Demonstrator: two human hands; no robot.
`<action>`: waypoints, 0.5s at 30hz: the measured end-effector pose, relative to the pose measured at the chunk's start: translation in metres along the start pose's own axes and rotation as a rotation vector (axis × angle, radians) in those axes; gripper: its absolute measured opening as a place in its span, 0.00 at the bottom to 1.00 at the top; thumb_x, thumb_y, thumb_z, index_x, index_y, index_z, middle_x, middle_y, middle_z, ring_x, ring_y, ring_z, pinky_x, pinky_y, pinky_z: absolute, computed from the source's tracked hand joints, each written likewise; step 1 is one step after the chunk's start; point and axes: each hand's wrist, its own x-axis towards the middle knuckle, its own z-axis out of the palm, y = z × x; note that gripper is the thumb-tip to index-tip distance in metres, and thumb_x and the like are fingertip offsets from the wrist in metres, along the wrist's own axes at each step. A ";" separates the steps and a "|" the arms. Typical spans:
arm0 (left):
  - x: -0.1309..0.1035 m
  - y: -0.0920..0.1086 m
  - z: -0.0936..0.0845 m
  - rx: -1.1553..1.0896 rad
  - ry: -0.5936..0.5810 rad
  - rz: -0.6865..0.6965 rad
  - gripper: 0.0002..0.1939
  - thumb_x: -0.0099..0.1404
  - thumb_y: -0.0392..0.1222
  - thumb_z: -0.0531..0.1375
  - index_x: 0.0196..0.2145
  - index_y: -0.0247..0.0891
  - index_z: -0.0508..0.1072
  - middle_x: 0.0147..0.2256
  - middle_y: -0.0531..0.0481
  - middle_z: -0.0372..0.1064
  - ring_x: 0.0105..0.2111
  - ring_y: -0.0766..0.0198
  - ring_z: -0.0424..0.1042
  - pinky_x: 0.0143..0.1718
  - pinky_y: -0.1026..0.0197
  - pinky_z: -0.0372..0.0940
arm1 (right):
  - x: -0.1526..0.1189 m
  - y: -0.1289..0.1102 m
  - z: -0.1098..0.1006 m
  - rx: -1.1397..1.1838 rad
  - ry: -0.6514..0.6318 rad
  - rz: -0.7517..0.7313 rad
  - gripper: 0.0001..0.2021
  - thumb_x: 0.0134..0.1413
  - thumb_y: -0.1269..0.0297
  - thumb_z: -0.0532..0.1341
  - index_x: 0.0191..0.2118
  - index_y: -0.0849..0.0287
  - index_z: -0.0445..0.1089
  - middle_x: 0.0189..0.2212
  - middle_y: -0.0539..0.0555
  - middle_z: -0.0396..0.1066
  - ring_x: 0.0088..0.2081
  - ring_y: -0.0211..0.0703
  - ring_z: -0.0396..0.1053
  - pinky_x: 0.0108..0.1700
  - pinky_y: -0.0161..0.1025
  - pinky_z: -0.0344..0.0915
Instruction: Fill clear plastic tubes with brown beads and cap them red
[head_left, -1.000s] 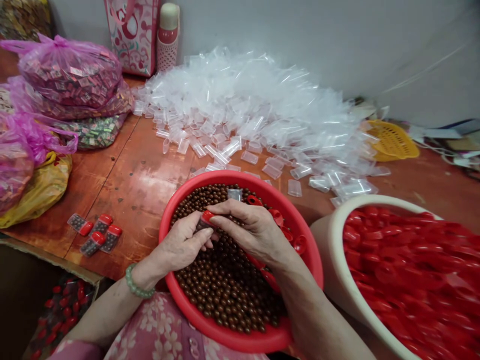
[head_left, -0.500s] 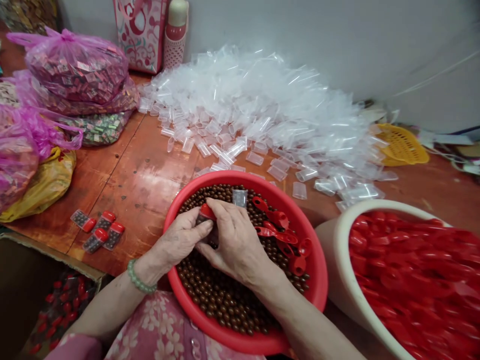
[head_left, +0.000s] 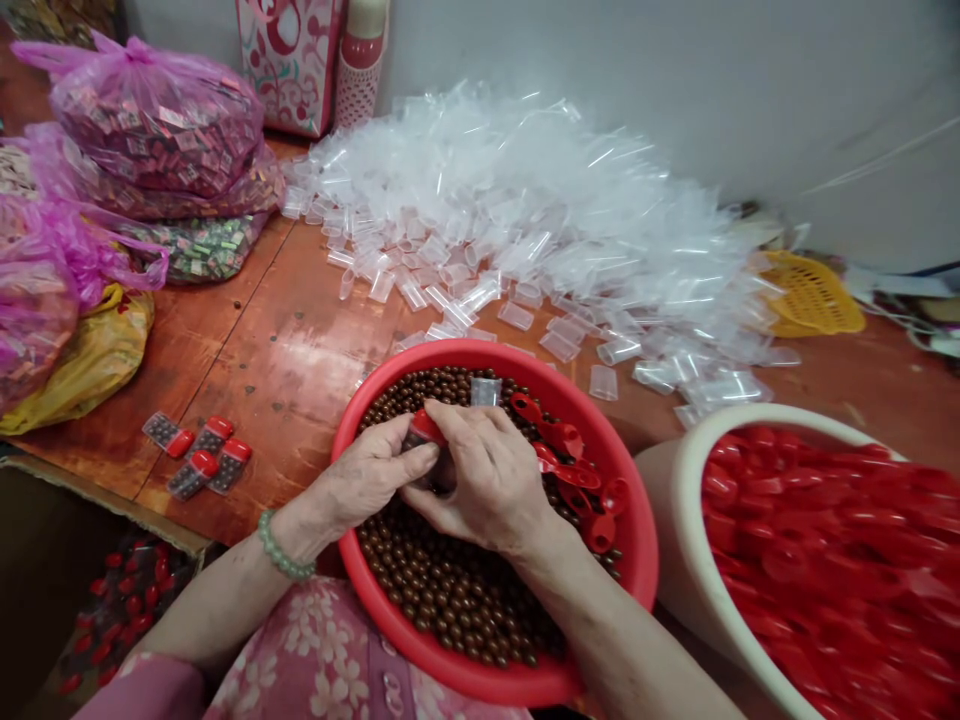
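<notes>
Over a red basin (head_left: pixel 346 425) of shiny brown balls (head_left: pixel 465 600), my two hands meet around a small clear container with a red cap (head_left: pixel 427 428). My left hand (head_left: pixel 375 465) grips its side between thumb and fingers. My right hand (head_left: pixel 487 480) curls over the cap end from the other side, hiding part of it. Beyond the fingers, a clear tube (head_left: pixel 486 391) rests on the balls. Several red plastic caps with looped ends (head_left: pixel 574 475) lie in the basin's right side.
Filled red-capped containers (head_left: pixel 193 475) lie on the table at left; more fill a box (head_left: pixel 124 600) below. A heap of clear tubes (head_left: pixel 525 200) spreads along the wall. A cream bucket (head_left: pixel 675 500) of red caps stands right. Purple bags (head_left: pixel 161 120) sit back left.
The view has shifted slightly. Both hands stay together on the red-capped container, with only small finger movement.
</notes>
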 end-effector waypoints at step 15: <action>0.014 -0.008 0.006 0.126 0.420 0.007 0.15 0.66 0.49 0.52 0.33 0.39 0.74 0.26 0.51 0.72 0.37 0.58 0.73 0.37 0.58 0.69 | -0.005 -0.009 0.006 0.013 -0.104 -0.004 0.33 0.56 0.62 0.59 0.63 0.69 0.49 0.45 0.69 0.74 0.46 0.56 0.73 0.44 0.49 0.67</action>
